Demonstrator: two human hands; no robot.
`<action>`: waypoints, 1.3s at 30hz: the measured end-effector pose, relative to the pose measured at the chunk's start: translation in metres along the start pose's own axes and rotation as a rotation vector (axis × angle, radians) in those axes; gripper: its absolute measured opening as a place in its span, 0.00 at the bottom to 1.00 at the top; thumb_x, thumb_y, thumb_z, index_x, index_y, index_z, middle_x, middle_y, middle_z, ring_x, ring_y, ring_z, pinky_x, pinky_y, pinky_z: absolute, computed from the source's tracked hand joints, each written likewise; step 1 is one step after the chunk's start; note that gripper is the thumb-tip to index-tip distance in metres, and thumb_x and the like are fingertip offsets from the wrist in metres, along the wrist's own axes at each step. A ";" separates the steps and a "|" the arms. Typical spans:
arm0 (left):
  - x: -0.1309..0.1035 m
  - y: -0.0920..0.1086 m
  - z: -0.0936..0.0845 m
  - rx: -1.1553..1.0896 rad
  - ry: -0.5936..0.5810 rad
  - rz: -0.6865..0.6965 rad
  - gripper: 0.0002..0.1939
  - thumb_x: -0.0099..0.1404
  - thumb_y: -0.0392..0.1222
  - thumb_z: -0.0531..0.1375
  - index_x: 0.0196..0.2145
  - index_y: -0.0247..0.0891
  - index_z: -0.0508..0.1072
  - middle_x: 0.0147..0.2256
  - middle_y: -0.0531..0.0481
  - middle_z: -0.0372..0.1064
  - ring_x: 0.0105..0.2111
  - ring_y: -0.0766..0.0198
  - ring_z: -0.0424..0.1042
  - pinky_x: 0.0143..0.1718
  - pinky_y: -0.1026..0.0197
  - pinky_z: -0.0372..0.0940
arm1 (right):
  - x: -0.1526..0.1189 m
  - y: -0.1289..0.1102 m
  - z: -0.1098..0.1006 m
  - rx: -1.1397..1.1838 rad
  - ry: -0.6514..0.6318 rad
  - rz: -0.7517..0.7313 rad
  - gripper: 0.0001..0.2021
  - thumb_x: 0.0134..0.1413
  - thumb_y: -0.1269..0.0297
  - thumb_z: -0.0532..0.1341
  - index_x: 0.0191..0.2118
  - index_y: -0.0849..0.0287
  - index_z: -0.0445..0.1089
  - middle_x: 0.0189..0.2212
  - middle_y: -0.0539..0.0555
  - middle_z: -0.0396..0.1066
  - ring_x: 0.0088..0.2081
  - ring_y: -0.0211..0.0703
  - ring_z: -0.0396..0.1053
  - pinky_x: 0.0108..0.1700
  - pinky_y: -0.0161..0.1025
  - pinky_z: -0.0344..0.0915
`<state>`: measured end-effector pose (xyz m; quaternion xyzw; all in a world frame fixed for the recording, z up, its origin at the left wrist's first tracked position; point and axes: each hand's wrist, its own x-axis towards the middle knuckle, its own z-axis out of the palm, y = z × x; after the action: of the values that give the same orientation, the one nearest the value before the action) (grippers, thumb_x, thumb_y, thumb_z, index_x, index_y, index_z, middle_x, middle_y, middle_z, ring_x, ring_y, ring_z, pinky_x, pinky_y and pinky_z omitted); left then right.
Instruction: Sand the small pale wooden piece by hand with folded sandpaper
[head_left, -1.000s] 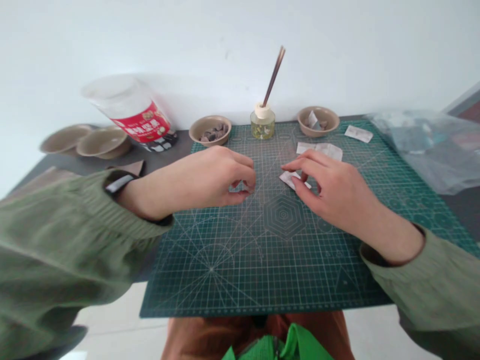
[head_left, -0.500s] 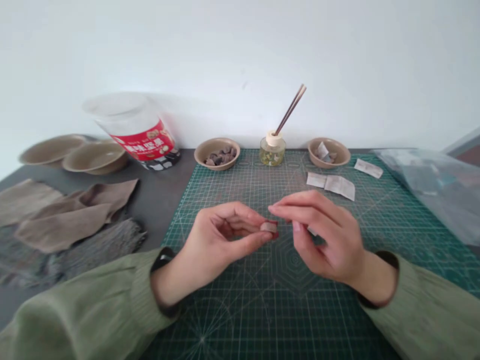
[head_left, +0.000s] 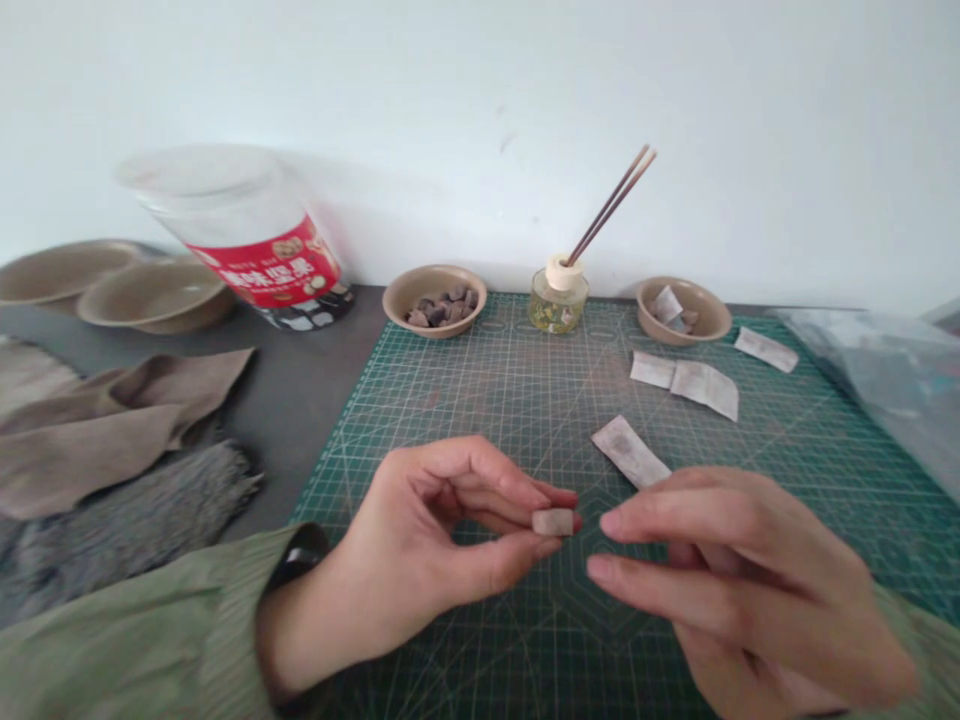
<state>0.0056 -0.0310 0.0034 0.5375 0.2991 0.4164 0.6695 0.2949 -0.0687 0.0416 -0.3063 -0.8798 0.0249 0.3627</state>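
Note:
Between the thumb and fingertips of my left hand (head_left: 442,540) is a small pale block (head_left: 553,522), held above the green cutting mat (head_left: 480,400). My right hand (head_left: 735,580) is just to the right of the block, thumb and fingers apart, with nothing visible between them. A pale paper strip with a dark smudge (head_left: 628,452) lies on the mat behind my right hand, its near end hidden by the fingers.
Behind stand a bowl of brown pieces (head_left: 435,300), a reed diffuser (head_left: 558,300) and a bowl with wrapped pieces (head_left: 684,310). More paper strips (head_left: 703,386) lie right. Left are a large jar (head_left: 262,260), stacked bowls (head_left: 157,298) and cloths (head_left: 97,430). A plastic bag (head_left: 885,370) lies far right.
The view has shifted. My right hand has moved right and nearer, away from the block, and its fingers have spread. The smudged paper strip has come into view. My left hand still holds the block.

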 end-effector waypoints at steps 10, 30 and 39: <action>-0.003 0.003 0.004 0.036 -0.003 0.009 0.13 0.70 0.35 0.86 0.40 0.41 0.86 0.46 0.40 0.99 0.40 0.48 1.00 0.46 0.57 0.95 | 0.000 0.006 0.019 0.054 0.057 -0.007 0.20 0.75 0.74 0.76 0.65 0.48 0.85 0.50 0.51 0.97 0.42 0.50 0.97 0.42 0.44 0.95; -0.003 0.005 0.009 -0.170 -0.042 0.022 0.19 0.70 0.16 0.79 0.43 0.42 0.91 0.48 0.53 0.99 0.47 0.60 1.00 0.51 0.72 0.89 | 0.004 0.001 0.005 0.022 0.005 -0.042 0.01 0.92 0.63 0.74 0.58 0.50 0.83 0.49 0.47 0.96 0.44 0.38 0.95 0.47 0.32 0.90; -0.002 0.006 0.007 -0.204 -0.081 -0.074 0.18 0.72 0.19 0.79 0.47 0.42 0.91 0.45 0.55 0.99 0.46 0.61 1.00 0.55 0.68 0.91 | 0.011 0.007 0.020 0.058 0.099 -0.016 0.06 0.84 0.66 0.78 0.55 0.53 0.83 0.46 0.50 0.96 0.41 0.38 0.96 0.45 0.30 0.91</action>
<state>0.0091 -0.0352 0.0112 0.4715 0.2473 0.3977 0.7472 0.2794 -0.0527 0.0318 -0.2894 -0.8621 0.0320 0.4148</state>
